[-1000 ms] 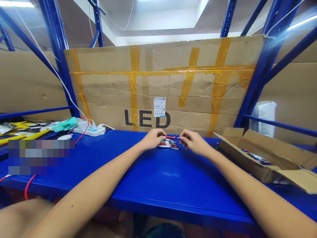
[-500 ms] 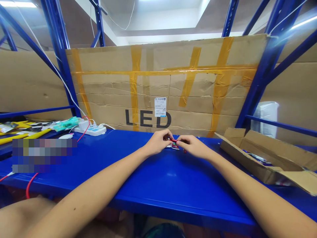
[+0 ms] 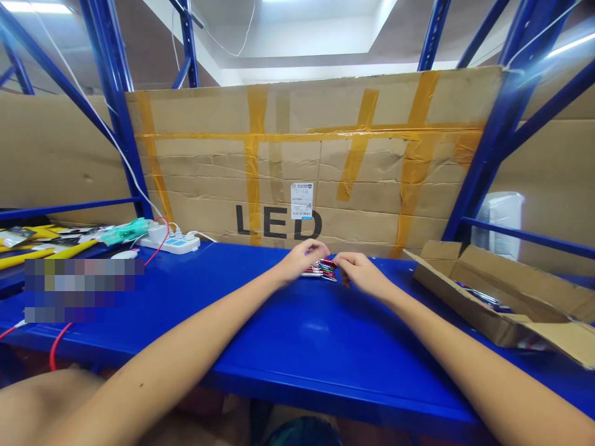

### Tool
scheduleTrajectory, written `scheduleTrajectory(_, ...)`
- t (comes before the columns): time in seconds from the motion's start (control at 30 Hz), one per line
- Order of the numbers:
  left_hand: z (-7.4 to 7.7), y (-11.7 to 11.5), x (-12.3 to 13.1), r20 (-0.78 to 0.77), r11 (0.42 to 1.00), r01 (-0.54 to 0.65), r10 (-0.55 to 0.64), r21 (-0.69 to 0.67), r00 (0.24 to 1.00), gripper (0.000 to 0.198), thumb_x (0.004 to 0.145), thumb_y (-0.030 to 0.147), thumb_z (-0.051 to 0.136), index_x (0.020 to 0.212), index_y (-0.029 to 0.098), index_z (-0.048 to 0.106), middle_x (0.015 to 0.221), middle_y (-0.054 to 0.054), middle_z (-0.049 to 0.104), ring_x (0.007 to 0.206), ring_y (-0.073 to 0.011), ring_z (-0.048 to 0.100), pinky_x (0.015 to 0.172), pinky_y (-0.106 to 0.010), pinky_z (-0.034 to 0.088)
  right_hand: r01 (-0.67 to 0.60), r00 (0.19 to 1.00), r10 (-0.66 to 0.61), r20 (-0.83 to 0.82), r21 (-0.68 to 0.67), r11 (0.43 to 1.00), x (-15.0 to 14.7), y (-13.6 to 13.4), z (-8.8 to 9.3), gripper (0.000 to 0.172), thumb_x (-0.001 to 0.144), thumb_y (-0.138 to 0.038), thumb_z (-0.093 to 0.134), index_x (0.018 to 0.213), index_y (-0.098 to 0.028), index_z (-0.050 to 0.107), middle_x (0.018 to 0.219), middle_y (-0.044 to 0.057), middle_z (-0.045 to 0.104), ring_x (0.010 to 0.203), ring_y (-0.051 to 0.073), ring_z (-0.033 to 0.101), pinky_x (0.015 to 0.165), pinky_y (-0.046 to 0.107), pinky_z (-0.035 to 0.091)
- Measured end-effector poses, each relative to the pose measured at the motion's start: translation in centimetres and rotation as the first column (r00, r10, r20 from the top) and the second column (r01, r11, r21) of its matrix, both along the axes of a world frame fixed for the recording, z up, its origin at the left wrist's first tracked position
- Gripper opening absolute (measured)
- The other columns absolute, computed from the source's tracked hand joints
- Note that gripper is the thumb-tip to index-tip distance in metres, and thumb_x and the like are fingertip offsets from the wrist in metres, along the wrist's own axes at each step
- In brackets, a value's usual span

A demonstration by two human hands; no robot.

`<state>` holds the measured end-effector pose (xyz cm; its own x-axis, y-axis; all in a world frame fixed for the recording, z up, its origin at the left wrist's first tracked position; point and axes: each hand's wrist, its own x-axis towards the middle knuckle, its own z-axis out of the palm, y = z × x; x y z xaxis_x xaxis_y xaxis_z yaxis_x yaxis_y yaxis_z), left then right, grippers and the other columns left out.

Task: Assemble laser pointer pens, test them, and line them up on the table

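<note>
Both hands meet far out on the glossy blue metal shelf, over a small cluster of slim, shiny pen-like pieces in red, silver and green. The left hand curls over the cluster's left end, fingers bent and close together on the pieces, though whether they actually pinch one cannot be told. The right hand rests at the cluster's right end, fingertips drawn together against the far pieces (the contact is too small to read exactly). The cluster lies flat on the shelf, just near of the cardboard wall.

That wall is a big creased corrugated sheet, strapped with glossy yellow-brown tape, printed "LED" and bearing a small white label. To the right sits an open, shallow cardboard box with flaps splayed. On the far left a white power strip lies with a red cable trailing off the near edge. Blue steel rack posts rise at both sides.
</note>
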<state>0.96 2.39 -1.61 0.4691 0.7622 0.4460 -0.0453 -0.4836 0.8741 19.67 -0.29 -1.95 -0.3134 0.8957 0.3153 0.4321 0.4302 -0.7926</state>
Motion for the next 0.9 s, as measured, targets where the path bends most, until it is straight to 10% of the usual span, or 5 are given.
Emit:
scheduleTrajectory(0.2, 1.0, 0.9, -1.9, 0.335, 0.901, 0.213, -0.082, -0.378, 0.939, 0.073, 0.085, 0.074, 0.03, 0.102, 0.011, 0.061, 0.114, -0.022, 0.065, 0.107, -0.0299, 0.063, 0.088, -0.04, 0.049, 0.016, 1.0, -0.017, 0.024, 0.028, 0.999, -0.3, -0.6, 0.4, 0.029, 0.085, -0.041, 0.043, 0.063, -0.021, 0.044, 0.045, -0.005, 0.042, 0.043, 0.011, 0.041, 0.046, 0.025, 0.031)
scheduleTrajectory(0.9, 0.4, 0.7, -1.5, 0.305, 0.855, 0.268, -0.138, -0.444, 0.942, 0.07, 0.084, 0.074, 0.032, 0.098, 0.013, 0.063, 0.101, -0.018, 0.068, 0.089, -0.0248, 0.064, 0.074, -0.036, 0.05, 0.073, 0.992, -0.093, 0.084, 0.222, 0.972, -0.5, -1.1, 0.7, 0.026, 0.079, -0.033, 0.041, 0.061, -0.019, 0.051, 0.051, -0.002, 0.044, 0.054, 0.014, 0.042, 0.053, 0.027, 0.031)
